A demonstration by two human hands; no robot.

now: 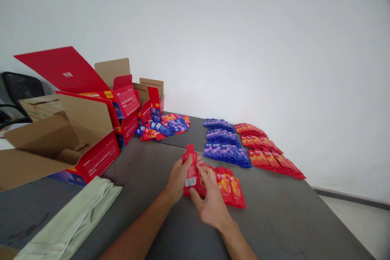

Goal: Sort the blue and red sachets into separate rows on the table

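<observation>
Nearest me, off to the left, a pale green cloth [73, 219] lies folded on the grey table [289, 219]. My two forearms run up from the bottom edge and meet over the middle of the table, where both hands are on a small stack of red pouches [191, 170].

My left hand [176, 178] grips the stack from the left side, thumb on the face and the other fingers curled behind, so it is closed on the pouches. My right hand [210, 203] comes in from the right with its fingertips pressed against the stack's edge and face — closed on it too, though how many pouches lie between the fingers I cannot tell. The top one stands upright with its narrow spout end up and a white label near the bottom.

These look light, flat and a little slick, soft foil that bends rather than breaks. I judge the best hold is across the flat body with thumb and fingers pinching both faces; the spout neck is too narrow to steady a whole stack, and a loose grip would let them fan out.

Just right of my hands a short row of red-orange pouches [230, 189] lies overlapped on the table. Farther back sit rows of blue pouches [224, 144] and, beside them, rows of red ones [268, 150]. To the far left stand open red cartons [100, 146] — with a mixed heap of pouches [164, 126] at their foot.
</observation>
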